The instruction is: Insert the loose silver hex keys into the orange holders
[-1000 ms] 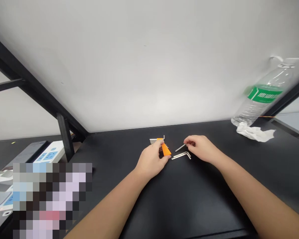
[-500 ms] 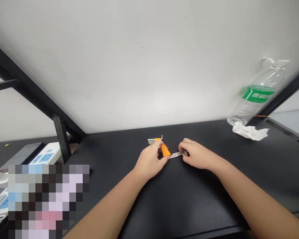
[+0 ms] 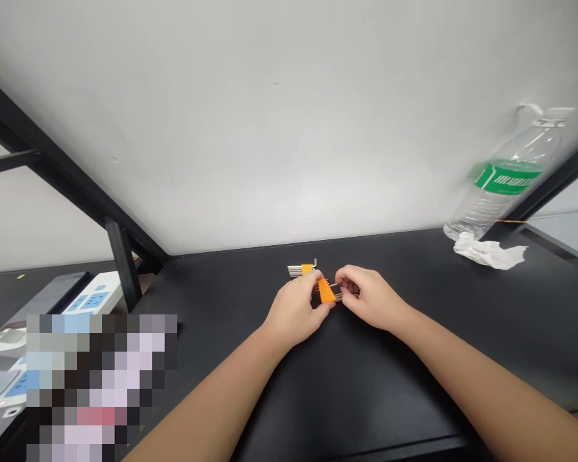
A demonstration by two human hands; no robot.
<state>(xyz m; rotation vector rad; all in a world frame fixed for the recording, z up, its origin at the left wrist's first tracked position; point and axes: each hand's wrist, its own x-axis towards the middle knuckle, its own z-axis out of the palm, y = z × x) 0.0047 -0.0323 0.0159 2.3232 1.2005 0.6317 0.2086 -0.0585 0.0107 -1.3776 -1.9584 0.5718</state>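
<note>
My left hand [image 3: 293, 309] is closed around an orange hex key holder [image 3: 326, 291], with the thumb at its near end and the fingers over the far side. Several hex keys [image 3: 338, 296] stick out of the holder to the right. My right hand [image 3: 376, 296] pinches these keys close to the holder; its fingers hide their bent ends. Just beyond my left fingers show an orange strip [image 3: 307, 268] and several silver hex key shafts [image 3: 295, 271] pointing left. Whether that strip joins the held holder is hidden.
A clear bottle with a green label [image 3: 510, 178] leans against the pale wall at the right. A crumpled white tissue [image 3: 491, 252] lies by its base on the black tabletop [image 3: 347, 385]. Left, beyond a black frame [image 3: 120, 256], are power strips [image 3: 94, 298] and a blurred patch.
My right hand has moved left, closer to the holder, and a shorter length of the hex keys shows between the hands. My left hand still grips the holder. The view has shifted slightly.
</note>
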